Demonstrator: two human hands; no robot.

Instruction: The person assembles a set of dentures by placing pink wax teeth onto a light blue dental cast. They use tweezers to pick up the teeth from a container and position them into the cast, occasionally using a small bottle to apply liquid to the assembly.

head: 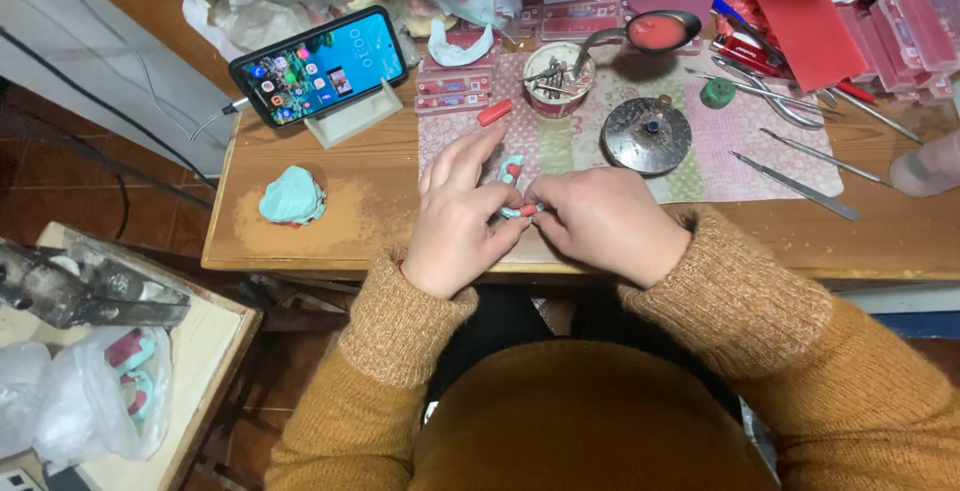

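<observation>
Hands at the desk's near edge, meeting over a small teal cast with pink-red wax on it. Left hand spread, fingers partly extended, thumb and fingertips pinching the cast's near end. Right hand curled, fingertips closed on the same piece from the other side. Cast lifted just off the patterned mat, between both hands.

Looks like the shaping stage: wax being pressed or adjusted on the cast by fingertip. Next move probably calls for a steady grip from the left and fine, light pressure from the right, or a reach for a tool.

Beyond the hands: round metal lid, cup full of instruments, spoon holding red wax, slim metal tools to the right. Farther left, teal lump on the bare wood, phone on a stand. Along the back edge, red boxes and plastic bags.
</observation>
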